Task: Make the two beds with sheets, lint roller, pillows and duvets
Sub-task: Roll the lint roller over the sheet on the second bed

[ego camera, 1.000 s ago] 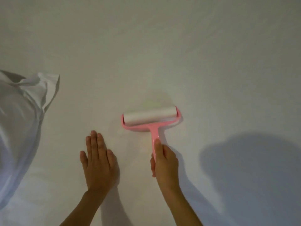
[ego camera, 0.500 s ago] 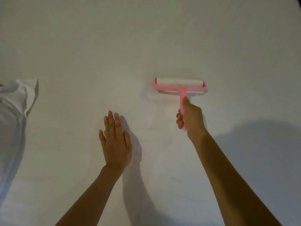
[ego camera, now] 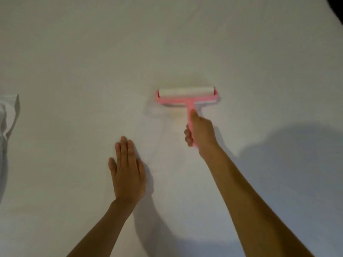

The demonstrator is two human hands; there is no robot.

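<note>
A white sheet (ego camera: 92,52) covers the bed and fills nearly the whole view. A pink lint roller (ego camera: 186,96) with a white roll lies flat against the sheet, right of centre. My right hand (ego camera: 201,131) grips its pink handle, index finger stretched along the stem. My left hand (ego camera: 127,173) rests flat on the sheet with straight fingers, below and left of the roller, a hand's width from it.
A white pillow corner (ego camera: 9,115) pokes in at the left edge. A dark gap beyond the bed's edge (ego camera: 336,6) shows at the top right. Shadows of my head and arms fall on the sheet at the lower right.
My right hand pushed the roller away from me and to the right across the sheet, then drew it back a little. My left hand stayed flat on the sheet. The pillow slid further left in view.
</note>
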